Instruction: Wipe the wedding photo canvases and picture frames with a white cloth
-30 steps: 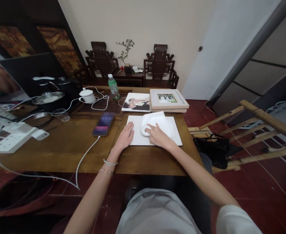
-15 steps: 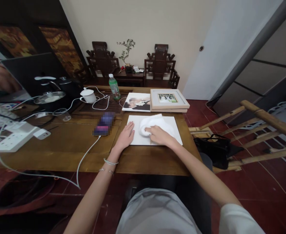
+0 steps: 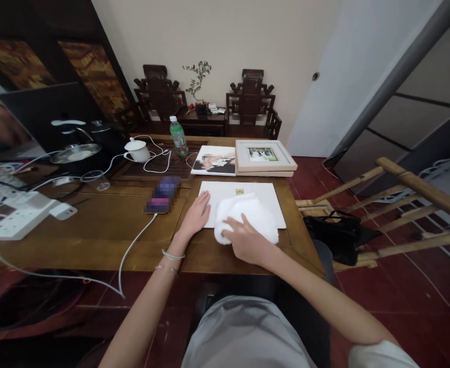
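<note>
A flat white panel (image 3: 265,190) lies on the wooden table, with a small brass-coloured plate (image 3: 239,191) near its far edge. My left hand (image 3: 197,214) rests flat on the panel's left edge, fingers stretched out. On the near part of the panel is a folded white towel (image 3: 261,214), spilling over the front edge. My right hand (image 3: 246,240) grips the towel's near left side, fingers bent into the cloth. The towel covers much of the panel's near half.
Behind the panel lie a photo print (image 3: 213,161) and stacked picture frames (image 3: 267,153). To the left are a phone (image 3: 162,195) on a cable, a green bottle (image 3: 178,137), a white lidded cup (image 3: 136,151) and a power strip (image 3: 21,217). A bamboo chair (image 3: 386,204) stands right.
My right hand has drawn the towel towards me, over the panel's near edge, and the small brass-coloured plate now shows. My left hand stays in place.
</note>
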The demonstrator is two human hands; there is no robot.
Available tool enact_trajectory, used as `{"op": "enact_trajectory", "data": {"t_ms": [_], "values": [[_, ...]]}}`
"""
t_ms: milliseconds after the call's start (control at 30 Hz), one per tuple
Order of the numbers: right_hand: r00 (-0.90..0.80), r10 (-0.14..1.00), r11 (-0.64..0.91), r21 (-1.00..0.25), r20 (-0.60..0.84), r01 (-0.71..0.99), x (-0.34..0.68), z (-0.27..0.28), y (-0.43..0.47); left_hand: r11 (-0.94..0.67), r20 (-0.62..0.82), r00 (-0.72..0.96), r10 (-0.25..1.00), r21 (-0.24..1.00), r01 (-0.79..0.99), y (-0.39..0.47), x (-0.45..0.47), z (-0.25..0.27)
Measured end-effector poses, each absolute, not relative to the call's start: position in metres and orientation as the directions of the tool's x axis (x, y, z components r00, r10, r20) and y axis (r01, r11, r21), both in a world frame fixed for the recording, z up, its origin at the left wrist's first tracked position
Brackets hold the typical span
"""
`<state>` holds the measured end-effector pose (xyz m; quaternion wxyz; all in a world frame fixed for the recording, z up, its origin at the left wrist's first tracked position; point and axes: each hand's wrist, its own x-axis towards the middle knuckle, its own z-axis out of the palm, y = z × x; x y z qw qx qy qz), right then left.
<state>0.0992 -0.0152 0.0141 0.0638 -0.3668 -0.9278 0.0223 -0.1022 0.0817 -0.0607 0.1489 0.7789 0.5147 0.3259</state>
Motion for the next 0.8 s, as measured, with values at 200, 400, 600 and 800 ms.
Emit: {"op": "enact_trajectory", "data": {"t_ms": [200, 400, 600, 800], "values": [[-0.731, 0.682, 0.72, -0.173, -0.003, 0.672, 0.108, 0.029, 0.02, -0.433, 0.363, 0.259, 0.895, 0.57, 0.698, 0.083, -0.103, -0.062], [-0.532, 0.839, 0.544, -0.157, 0.116, 0.824, 0.086, 0.015, 0.097, -0.416, 0.351, 0.24, 0.905, 0.617, 0.668, 0.08, -0.103, -0.059], [-0.694, 0.704, 0.71, -0.132, 0.15, 0.692, 0.053, 0.003, 0.068, -0.391, 0.407, 0.056, 0.912, 0.817, 0.424, 0.07, -0.101, -0.04], [-0.876, 0.482, 0.848, -0.254, 0.001, 0.466, 0.081, 0.027, 0.014, -0.387, 0.412, 0.036, 0.911, 0.819, 0.423, 0.07, -0.101, -0.039]]}}
